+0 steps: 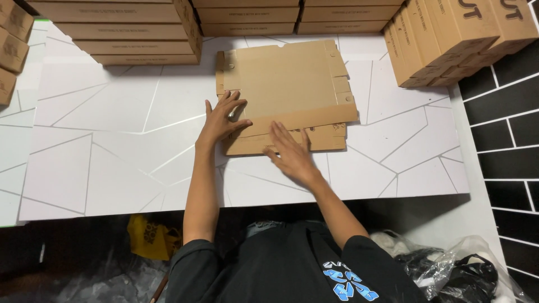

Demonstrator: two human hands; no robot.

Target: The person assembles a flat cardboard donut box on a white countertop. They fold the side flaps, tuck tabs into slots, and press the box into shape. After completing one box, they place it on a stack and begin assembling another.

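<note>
Hands lie flat on a die-cut cardboard box blank near the middle of the white counter. The left hand has its fingers spread and presses on the blank's left side, just over the near flap. The right hand is open too, palm down, fingers together and pointing away, resting on the folded near flap along the blank's front edge. Neither hand pinches anything; both only press.

The blank lies unfolded except for that near flap, which looks doubled over onto a lower layer. By my reading the step in hand is creasing this front flap down, with the left hand steadying the sheet. The next move would call for firm, even pressure along the crease while the sheet is kept from sliding.

Farther out, stacks of flat brown boxes line the counter's far edge, and more finished boxes stand at the far right. Clear plastic bags lie on the floor at the lower right.
</note>
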